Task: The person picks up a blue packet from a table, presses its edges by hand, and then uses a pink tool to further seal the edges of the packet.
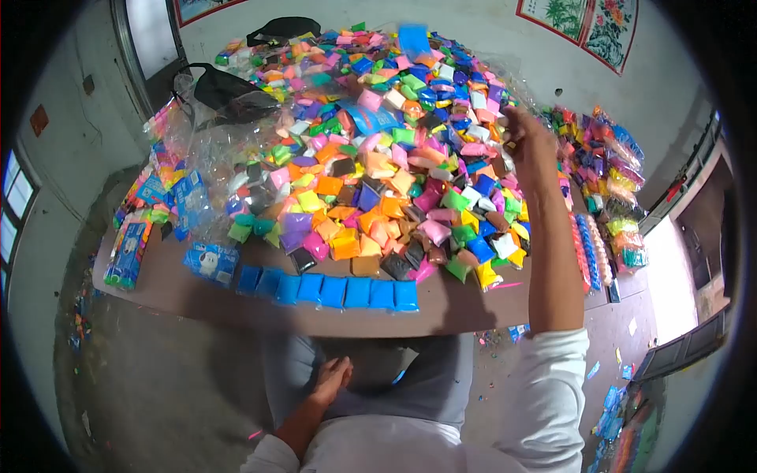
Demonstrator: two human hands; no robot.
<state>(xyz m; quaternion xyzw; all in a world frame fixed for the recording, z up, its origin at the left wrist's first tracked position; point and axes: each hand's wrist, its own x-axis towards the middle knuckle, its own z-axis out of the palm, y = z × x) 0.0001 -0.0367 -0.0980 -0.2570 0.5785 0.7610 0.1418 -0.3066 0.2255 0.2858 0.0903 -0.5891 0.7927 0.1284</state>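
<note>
My right hand (530,140) reaches over the right side of a large heap of small colourful packets (378,169). Its fingers point left and look apart, and I see nothing held in them. Low over my lap is my left hand (334,380), its fingers curled together with nothing visible inside. A row of several blue packets (333,292) lies side by side along the table's near edge. At the left end of that row is a printed blue pouch (211,262) with a white cartoon figure.
Clear plastic bags (229,150) and a black bag (225,88) lie at the heap's left. A filled pouch (128,252) sits at the table's left corner. Bundled packets (623,173) and long beaded-looking strips (587,251) are at the right. Scraps litter the floor (150,378).
</note>
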